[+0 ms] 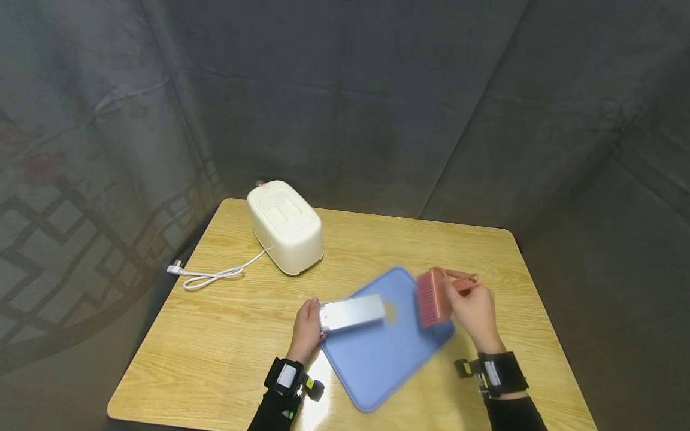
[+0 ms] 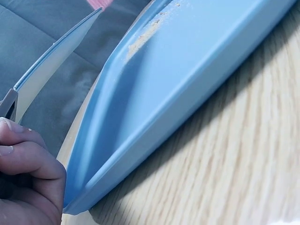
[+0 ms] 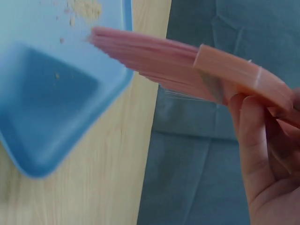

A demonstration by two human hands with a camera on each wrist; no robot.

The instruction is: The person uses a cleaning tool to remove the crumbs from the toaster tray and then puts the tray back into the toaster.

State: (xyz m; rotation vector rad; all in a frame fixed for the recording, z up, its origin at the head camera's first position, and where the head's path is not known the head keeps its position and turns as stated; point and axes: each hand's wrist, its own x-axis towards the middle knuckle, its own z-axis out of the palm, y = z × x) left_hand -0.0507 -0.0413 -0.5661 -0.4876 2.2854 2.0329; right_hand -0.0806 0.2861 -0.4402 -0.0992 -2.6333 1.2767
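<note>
My left hand (image 1: 307,328) grips the near end of a thin silvery crumb tray (image 1: 353,312), which is held over the left part of a shallow blue tray (image 1: 372,374). In the left wrist view the crumb tray (image 2: 61,49) shows edge-on, raised above the blue tray's rim. With my right hand (image 1: 477,311) I hold a pink hand brush (image 1: 434,297) by its handle, its bristles over the right side of the blue tray. Tan crumbs (image 3: 86,8) lie on the blue tray in a small heap, with a few bits scattered around.
A cream toaster (image 1: 286,224) with its top covered stands at the back left of the wooden table (image 1: 215,359). Its white cord (image 1: 221,274) is looped, and the plug lies at the table's left edge. Grey cloth (image 1: 345,108) hangs behind the table.
</note>
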